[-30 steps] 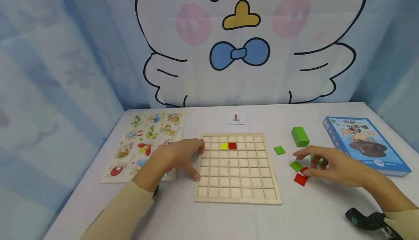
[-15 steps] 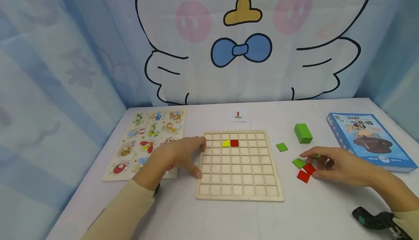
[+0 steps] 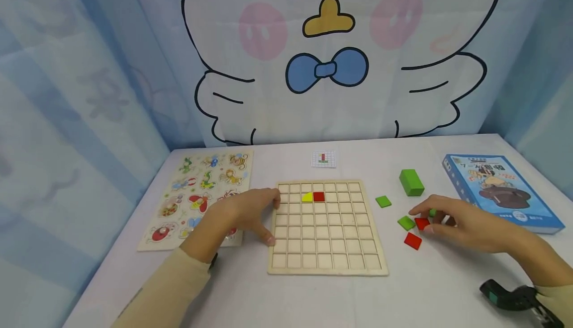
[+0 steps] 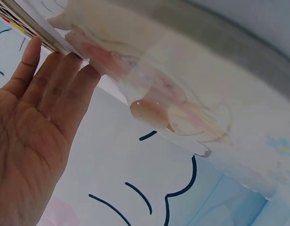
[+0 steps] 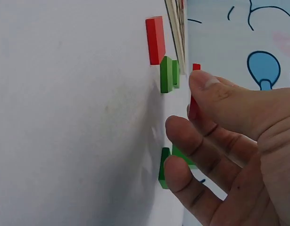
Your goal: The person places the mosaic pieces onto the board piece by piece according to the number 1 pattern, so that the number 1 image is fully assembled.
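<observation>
My left hand (image 3: 248, 211) touches the left edge of a wooden grid board (image 3: 329, 233), thumb and fingers spread along it. The left wrist view shows that hand's fingers (image 4: 60, 82) nearly straight. On the board, a yellow piece (image 3: 307, 197) with a slanted side sits beside a red square (image 3: 319, 197). Right of the board, my right hand (image 3: 467, 221) pinches a red square tile (image 5: 194, 107) between thumb and index finger. Near it lie another red tile (image 3: 413, 241) and a green tile (image 3: 406, 223). A further green piece (image 3: 432, 212) is partly hidden behind the right fingers.
Another green tile (image 3: 383, 202) and a green block (image 3: 411, 182) lie between board and blue box (image 3: 506, 194). Left of the board is an insect picture board (image 3: 192, 194), partly covered by my left arm. A small pattern card (image 3: 324, 159) lies behind the grid board.
My right thumb and index finger have closed on a red tile and drawn it away from the other red one. The left hand stays at the board's edge.
</observation>
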Action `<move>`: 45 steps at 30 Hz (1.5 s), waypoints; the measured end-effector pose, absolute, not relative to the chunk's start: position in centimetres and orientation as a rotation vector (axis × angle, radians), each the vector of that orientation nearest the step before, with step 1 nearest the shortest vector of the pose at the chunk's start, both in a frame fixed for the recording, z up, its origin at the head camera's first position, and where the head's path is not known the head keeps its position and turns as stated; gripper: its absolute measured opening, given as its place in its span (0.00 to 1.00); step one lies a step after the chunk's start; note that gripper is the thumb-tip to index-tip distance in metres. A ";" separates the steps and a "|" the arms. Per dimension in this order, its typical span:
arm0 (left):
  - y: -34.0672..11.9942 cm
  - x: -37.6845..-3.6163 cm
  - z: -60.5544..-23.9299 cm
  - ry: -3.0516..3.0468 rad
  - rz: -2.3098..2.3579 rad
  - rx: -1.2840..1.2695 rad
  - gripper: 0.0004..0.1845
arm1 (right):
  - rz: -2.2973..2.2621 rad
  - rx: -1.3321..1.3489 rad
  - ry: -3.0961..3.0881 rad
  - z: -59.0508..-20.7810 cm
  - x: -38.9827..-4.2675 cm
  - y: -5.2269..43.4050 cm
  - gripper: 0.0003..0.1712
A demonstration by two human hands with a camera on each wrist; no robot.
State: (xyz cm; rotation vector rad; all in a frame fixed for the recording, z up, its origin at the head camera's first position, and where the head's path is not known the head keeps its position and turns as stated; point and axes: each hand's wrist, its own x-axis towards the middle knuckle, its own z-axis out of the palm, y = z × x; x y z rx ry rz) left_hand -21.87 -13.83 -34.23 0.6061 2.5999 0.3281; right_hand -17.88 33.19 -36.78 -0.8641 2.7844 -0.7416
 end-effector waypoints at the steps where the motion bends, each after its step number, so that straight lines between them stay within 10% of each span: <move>1: -13.8 -21.8 -34.2 2.603 0.330 0.606 0.39 | -0.757 -0.885 2.800 -36.7 -17.9 33.1 0.22; 45: -13.6 -21.7 -34.1 2.608 0.328 0.540 0.39 | -1.384 -1.086 2.628 -34.8 -19.4 28.0 0.23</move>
